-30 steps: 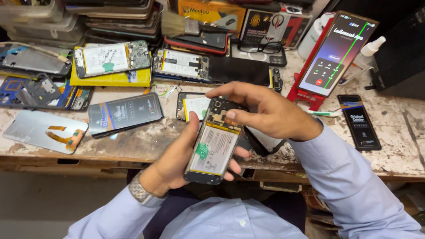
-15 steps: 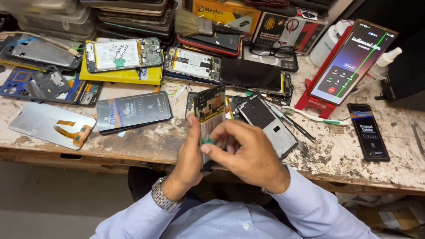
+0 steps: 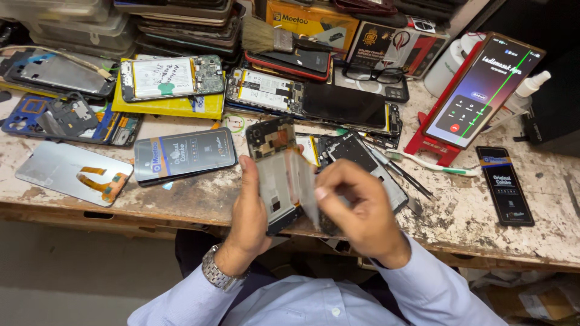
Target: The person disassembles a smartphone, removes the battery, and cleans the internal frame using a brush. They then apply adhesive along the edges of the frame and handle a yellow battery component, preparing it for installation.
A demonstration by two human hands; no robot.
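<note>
Left hand [image 3: 252, 212] closed around an opened phone [image 3: 275, 175] above the workbench [image 3: 483, 223] edge; right hand [image 3: 356, 211] pinches a pale flat battery [image 3: 304, 184] (blurred). Earlier the battery lay seated in the phone; now it stands lifted on edge.

Opened phone [image 3: 275, 175] held upright over counter [image 3: 483, 223] front edge, left hand [image 3: 252, 211] on its left side, right hand [image 3: 356, 211] to its right. Packaged screen [image 3: 184, 154] left of phone; loose back panel [image 3: 72, 174] further left. Phone on stand [image 3: 477, 90] back right. Flat box [image 3: 504, 184] before stand.
</note>
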